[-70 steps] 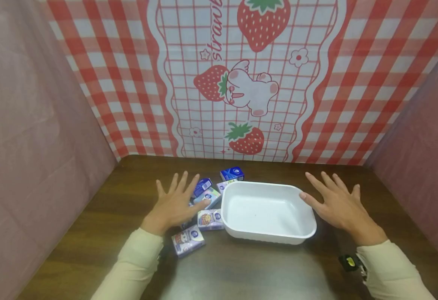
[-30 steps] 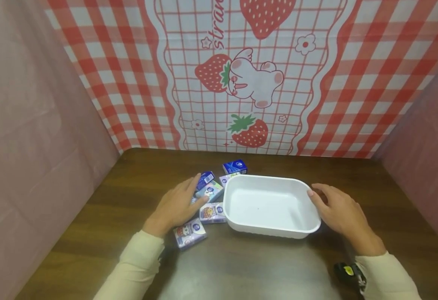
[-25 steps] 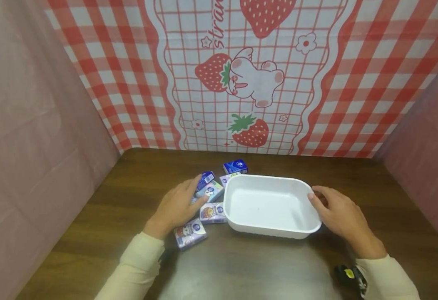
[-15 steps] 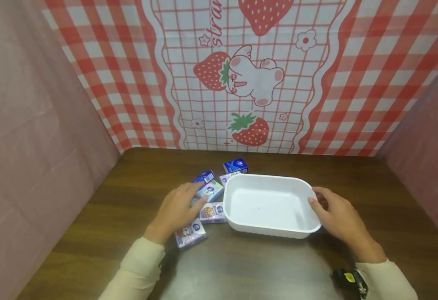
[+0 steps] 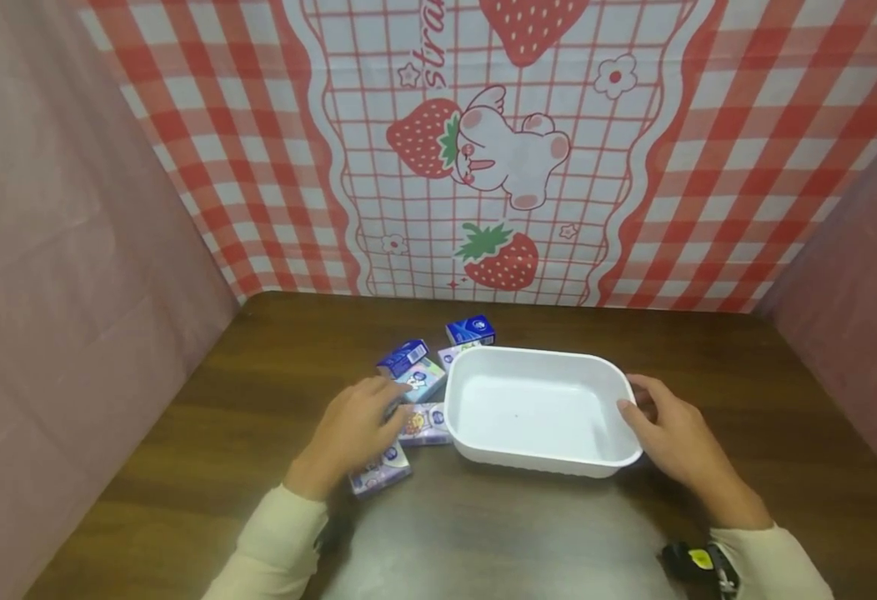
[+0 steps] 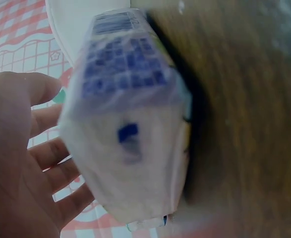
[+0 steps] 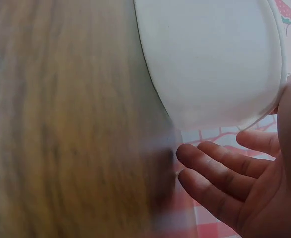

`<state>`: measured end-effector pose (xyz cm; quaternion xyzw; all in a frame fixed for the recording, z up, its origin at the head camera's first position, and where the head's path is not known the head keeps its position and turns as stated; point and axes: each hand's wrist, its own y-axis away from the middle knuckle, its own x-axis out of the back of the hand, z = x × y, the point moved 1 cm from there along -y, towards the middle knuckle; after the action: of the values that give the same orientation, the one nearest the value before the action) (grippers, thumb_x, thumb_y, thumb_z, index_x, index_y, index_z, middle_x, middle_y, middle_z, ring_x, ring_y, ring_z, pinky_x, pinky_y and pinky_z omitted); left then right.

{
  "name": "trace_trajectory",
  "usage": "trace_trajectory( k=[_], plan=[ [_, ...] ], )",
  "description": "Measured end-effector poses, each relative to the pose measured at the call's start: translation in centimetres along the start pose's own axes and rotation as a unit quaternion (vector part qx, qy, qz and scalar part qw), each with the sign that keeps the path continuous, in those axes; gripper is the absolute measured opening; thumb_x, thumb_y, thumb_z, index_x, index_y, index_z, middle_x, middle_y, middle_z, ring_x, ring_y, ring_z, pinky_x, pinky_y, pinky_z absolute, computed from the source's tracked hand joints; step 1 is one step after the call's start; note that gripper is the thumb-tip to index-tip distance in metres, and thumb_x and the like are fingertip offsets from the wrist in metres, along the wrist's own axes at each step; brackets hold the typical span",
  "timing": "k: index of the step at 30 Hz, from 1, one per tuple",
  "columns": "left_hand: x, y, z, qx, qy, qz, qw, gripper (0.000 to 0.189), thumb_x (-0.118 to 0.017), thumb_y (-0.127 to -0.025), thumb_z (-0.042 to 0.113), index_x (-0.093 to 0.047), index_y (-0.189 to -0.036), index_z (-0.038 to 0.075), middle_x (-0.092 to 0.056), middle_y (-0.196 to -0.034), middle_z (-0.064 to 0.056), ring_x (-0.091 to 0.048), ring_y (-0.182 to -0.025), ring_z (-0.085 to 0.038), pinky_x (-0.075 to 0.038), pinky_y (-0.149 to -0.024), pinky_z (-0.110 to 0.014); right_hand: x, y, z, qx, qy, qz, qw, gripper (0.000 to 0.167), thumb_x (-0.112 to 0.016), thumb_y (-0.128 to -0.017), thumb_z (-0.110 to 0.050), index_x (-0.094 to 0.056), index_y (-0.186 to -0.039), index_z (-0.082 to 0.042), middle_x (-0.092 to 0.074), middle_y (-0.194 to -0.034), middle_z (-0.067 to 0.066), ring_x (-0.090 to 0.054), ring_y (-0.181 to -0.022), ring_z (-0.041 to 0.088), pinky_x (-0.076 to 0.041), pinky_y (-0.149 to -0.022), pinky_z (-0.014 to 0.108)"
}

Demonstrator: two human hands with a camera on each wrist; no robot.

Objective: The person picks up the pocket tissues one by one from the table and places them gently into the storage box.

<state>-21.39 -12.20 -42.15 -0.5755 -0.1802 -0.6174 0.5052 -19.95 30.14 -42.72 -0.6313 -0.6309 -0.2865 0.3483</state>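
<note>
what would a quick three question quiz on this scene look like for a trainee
1. Multiple choice: In the head view, where is the right hand?
a) at the left end of the white tub
b) at the right end of the white tub
c) over the middle of the white tub

2. True or false: The left hand is by the small packs, outside the white tub.

3. Fill in the blank: The lowest large fruit printed on the checked cloth behind the table is a ____.

Key:
1. b
2. True
3. strawberry
</note>
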Motion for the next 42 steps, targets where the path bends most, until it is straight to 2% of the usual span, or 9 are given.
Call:
trace_trajectory(
  k=[5,10,18,25,30,36,42],
  plan=[
    [0.2,0.6,0.1,-0.005,-0.004,-0.002,1.0000,0.031,-0.068,-0.095,0.033,-0.073,-0.118,0.013,-0.072,-0.111,-0.007,-0.067,-0.102,-0.026,-0.053,-0.090,-0.045,-0.5,0.1,0.1,0.001,-0.026,0.004,0.9997,0.059,-0.054,-0.102,-0.040,-0.043,-0.145,0.000,-0.059,-0.125,0.027,-0.061,-0.101,0.037,-0.054,-0.085,0.056],
    [0.5,1.5,0.0,-0.005,-0.008,-0.004,0.9999,0.030,-0.070,-0.093,0.035,-0.073,-0.116,0.015,-0.072,-0.108,-0.004,-0.067,-0.098,-0.023,-0.054,-0.086,-0.043,-0.9,0.0,-0.2,0.009,-0.041,0.013,0.9990,0.060,-0.055,-0.102,-0.035,-0.038,-0.149,-0.001,-0.058,-0.126,0.028,-0.063,-0.103,0.039,-0.055,-0.085,0.056],
    [1.0,2.9,0.4,-0.023,-0.014,0.011,0.9996,0.030,-0.072,-0.092,0.031,-0.073,-0.115,0.013,-0.070,-0.112,-0.005,-0.066,-0.102,-0.024,-0.055,-0.085,-0.043,-1.4,0.3,-0.3,0.006,-0.073,0.021,0.9971,0.053,-0.059,-0.101,-0.031,-0.041,-0.144,-0.006,-0.061,-0.121,0.025,-0.065,-0.098,0.035,-0.058,-0.079,0.048],
    [1.4,4.0,0.8,-0.030,-0.023,0.004,0.9993,0.027,-0.072,-0.091,0.030,-0.074,-0.113,0.015,-0.069,-0.111,-0.003,-0.066,-0.101,-0.022,-0.056,-0.084,-0.041,-1.7,0.4,-0.2,-0.007,-0.081,0.012,0.9966,0.057,-0.055,-0.102,-0.039,-0.039,-0.147,-0.006,-0.059,-0.126,0.027,-0.064,-0.104,0.040,-0.057,-0.083,0.052],
    [1.5,4.5,1.1,-0.016,-0.035,-0.011,0.9992,0.031,-0.072,-0.090,0.031,-0.073,-0.116,0.014,-0.069,-0.110,-0.004,-0.066,-0.100,-0.023,-0.055,-0.085,-0.042,-1.7,0.4,0.0,-0.005,-0.085,0.006,0.9964,0.059,-0.056,-0.102,-0.039,-0.039,-0.148,-0.006,-0.059,-0.128,0.029,-0.064,-0.107,0.043,-0.057,-0.083,0.052],
    [1.6,5.2,1.5,0.007,-0.028,-0.029,0.9991,0.035,-0.069,-0.092,0.033,-0.072,-0.122,0.015,-0.068,-0.117,-0.006,-0.065,-0.107,-0.025,-0.053,-0.090,-0.045,-1.2,0.4,0.1,0.015,-0.079,0.002,0.9967,0.065,-0.065,-0.098,-0.031,-0.035,-0.149,-0.004,-0.056,-0.131,0.032,-0.062,-0.110,0.046,-0.057,-0.080,0.053],
    [2.0,5.9,2.3,0.029,-0.048,-0.028,0.9980,0.036,-0.068,-0.093,0.035,-0.071,-0.123,0.015,-0.068,-0.118,-0.004,-0.064,-0.108,-0.024,-0.054,-0.089,-0.045,-0.9,0.5,0.2,0.019,-0.075,-0.004,0.9970,0.073,-0.068,-0.095,-0.028,-0.030,-0.153,-0.004,-0.050,-0.137,0.033,-0.058,-0.115,0.050,-0.056,-0.083,0.056]
  ],
)
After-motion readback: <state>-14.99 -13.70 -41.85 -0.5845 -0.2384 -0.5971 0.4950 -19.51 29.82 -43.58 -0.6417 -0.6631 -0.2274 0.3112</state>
